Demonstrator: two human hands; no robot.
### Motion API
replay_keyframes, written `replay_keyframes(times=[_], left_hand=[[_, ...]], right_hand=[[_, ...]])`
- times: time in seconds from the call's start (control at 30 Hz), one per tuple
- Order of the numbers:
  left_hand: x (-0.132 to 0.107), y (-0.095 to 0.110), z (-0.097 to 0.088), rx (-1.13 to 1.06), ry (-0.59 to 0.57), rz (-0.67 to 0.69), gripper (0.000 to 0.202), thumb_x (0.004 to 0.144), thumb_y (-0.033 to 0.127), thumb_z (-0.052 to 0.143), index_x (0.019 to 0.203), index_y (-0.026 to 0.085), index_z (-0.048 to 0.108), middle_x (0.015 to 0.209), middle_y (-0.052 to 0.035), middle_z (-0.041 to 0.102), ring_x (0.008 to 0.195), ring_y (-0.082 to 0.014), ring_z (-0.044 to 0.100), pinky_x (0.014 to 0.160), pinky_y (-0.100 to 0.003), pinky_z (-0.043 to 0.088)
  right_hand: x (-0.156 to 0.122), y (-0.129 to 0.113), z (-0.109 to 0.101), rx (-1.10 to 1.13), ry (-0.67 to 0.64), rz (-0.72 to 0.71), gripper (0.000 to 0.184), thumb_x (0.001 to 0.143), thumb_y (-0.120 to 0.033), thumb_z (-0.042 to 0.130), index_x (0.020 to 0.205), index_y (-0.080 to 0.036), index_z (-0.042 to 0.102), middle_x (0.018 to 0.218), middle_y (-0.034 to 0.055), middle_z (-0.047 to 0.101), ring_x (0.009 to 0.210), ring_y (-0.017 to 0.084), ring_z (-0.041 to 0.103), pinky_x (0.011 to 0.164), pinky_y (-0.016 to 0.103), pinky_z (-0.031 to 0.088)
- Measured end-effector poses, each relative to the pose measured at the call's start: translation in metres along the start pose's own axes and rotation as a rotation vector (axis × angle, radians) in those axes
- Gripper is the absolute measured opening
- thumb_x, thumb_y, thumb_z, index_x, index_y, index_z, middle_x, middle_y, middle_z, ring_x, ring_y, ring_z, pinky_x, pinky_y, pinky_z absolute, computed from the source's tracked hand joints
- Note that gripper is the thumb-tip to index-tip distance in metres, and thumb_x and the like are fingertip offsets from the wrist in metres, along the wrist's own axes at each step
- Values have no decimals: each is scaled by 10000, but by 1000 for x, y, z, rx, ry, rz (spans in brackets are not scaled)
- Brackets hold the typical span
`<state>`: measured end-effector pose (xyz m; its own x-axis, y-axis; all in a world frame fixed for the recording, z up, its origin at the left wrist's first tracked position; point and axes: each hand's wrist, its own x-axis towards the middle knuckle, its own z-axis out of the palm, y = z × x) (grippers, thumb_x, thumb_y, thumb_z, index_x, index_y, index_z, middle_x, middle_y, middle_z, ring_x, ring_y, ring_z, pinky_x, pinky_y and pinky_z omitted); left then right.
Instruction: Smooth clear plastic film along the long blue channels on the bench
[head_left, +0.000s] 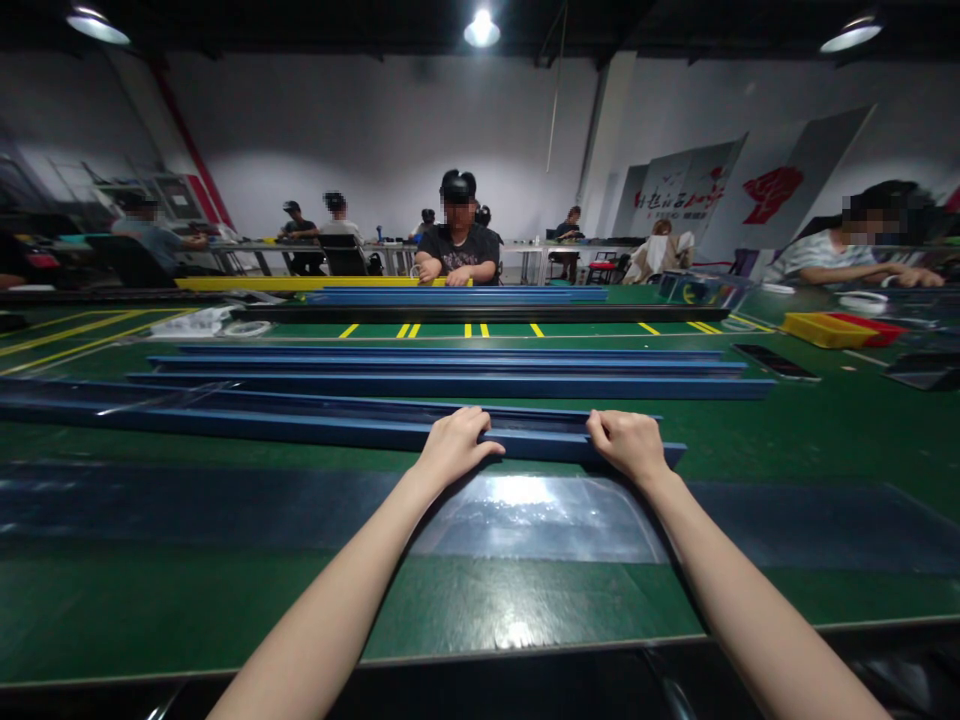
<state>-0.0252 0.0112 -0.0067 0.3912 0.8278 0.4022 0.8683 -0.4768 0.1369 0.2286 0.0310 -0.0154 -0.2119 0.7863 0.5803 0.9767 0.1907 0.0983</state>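
Observation:
A long blue U-shaped channel (pixel 330 428) runs across the table toward the left edge of view. My left hand (pixel 459 440) is closed over it, fingers curled into the trough and thumb along the near wall. Close to the channel's right end, my right hand (pixel 628 440) grips it with bent fingers; part of that grip is hidden. A clear plastic strip (pixel 525 515) lies flat on the table beneath my forearms. Thin transparent film (pixel 169 398) shows across the channel on the left.
Beyond lie more blue channels (pixel 450 384), a black strip (pixel 487 313) and a phone (pixel 776 362). Yellow and red trays (pixel 825 331) stand at the right of the green table (pixel 480 600). A person (pixel 459 245) works opposite, another (pixel 847 250) at the right.

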Motion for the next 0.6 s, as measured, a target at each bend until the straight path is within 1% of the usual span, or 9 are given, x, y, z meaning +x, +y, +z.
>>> replay_keyframes(times=[0.23,0.3,0.37,0.47,0.6], left_hand=[[-2,-1,2,54,25,44,272,733,444,569,730,187,481,794,6,552,782,-149,508,613,-235,368],[-2,-1,3,70,24,53,273,739,451,559,743,188,485,805,0,552,791,-153,508,623,-240,373],[-2,-1,3,78,20,55,272,742,452,556,753,189,488,811,-4,553,794,-156,510,629,-243,377],[-2,0,2,85,18,55,275,743,455,553,759,189,487,813,-5,555,796,-158,513,631,-246,380],[-2,0,1,97,15,59,277,747,455,549,768,187,486,819,-8,558,806,-162,516,641,-250,385]], right_hand=[[3,-10,-15,-63,-221,-30,482,843,-409,271,625,-179,634,686,62,671,599,151,583,474,251,180],[4,-17,-18,-69,-257,-44,493,844,-433,260,632,-179,626,694,63,667,605,150,578,472,253,169],[4,-25,-20,-47,-253,-61,477,845,-436,263,660,-180,620,716,60,663,618,145,574,475,254,169],[6,-39,-21,18,-191,-99,427,848,-411,280,703,-176,605,729,50,653,650,136,569,488,250,184],[10,-48,-19,33,-132,-108,423,838,-427,300,674,-168,592,691,48,640,637,139,567,491,255,188]])
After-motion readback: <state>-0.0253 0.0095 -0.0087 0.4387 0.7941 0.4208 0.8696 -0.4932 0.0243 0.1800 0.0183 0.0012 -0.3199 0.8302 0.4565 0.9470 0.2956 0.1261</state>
